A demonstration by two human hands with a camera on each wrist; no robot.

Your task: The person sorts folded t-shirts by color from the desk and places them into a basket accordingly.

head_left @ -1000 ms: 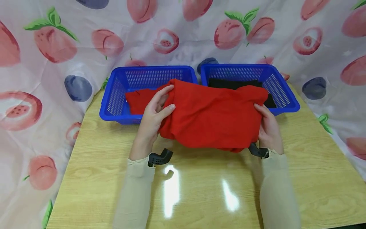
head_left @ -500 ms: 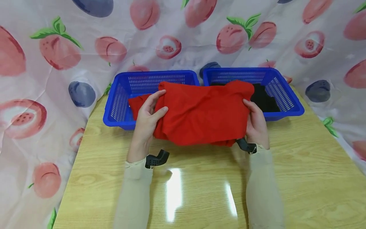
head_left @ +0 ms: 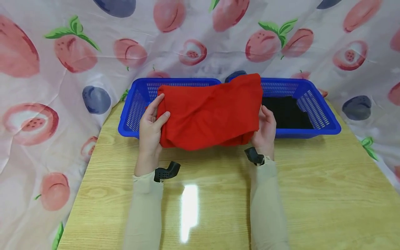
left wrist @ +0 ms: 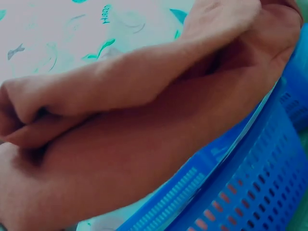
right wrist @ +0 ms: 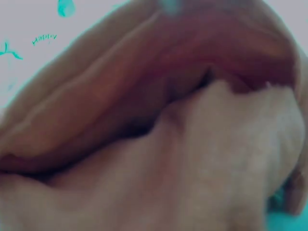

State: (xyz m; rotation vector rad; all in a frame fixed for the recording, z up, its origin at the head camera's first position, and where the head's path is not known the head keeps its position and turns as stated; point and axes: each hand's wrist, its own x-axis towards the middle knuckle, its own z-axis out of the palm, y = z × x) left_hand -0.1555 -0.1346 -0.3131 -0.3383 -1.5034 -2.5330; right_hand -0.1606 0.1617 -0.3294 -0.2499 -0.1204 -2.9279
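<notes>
Here left grip (head_left: 151, 129) and right grip (head_left: 265, 130) hold red cloth (head_left: 210, 113) by edges above table (head_left: 218, 194)

Peach-printed cloth (head_left: 215, 45) hangs behind a glossy wood-grain table (head_left: 218, 194)

From above, the head view looked forward and down at the table (head_left: 218, 201); both wrist views faced the cloth (head_left: 212, 114) closely, the left also sharing a blue basket (left wrist: 262, 168) with the head view.

Behind the cloth (head_left: 212, 114), two baskets (head_left: 312, 132) stand abreast on the table (head_left: 218, 201).
</notes>
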